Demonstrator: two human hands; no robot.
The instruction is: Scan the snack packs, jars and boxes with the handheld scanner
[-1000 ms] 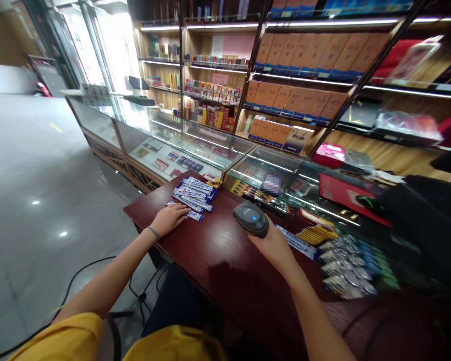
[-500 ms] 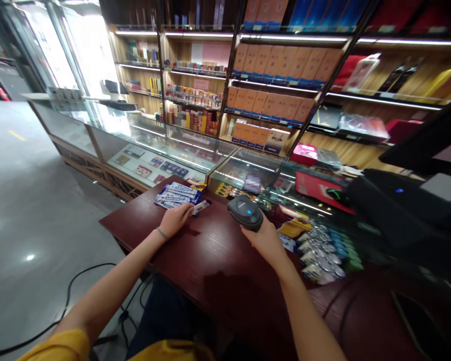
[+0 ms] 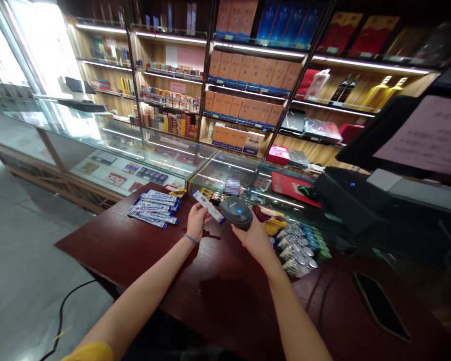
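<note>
Pinched in my left hand is a long, slim snack packet with blue ends and a pale face, raised above the dark red table. My right hand grips a black barcode scanner with a lit blue light, its head close to the packet's right end. Left of my left hand lies a pile of similar blue and white packets. To the right of the scanner are yellow and brown packs and rows of small silver-topped packages.
Glass display counters run along the table's far side, with lit shelves of boxes behind. A red mat lies right of centre. At the right stand a black machine and a monitor; a phone rests on the table.
My left hand has lifted the packet from beside the pile and brought it right, near the scanner. The view has swung to the right. My right hand still holds the scanner.
</note>
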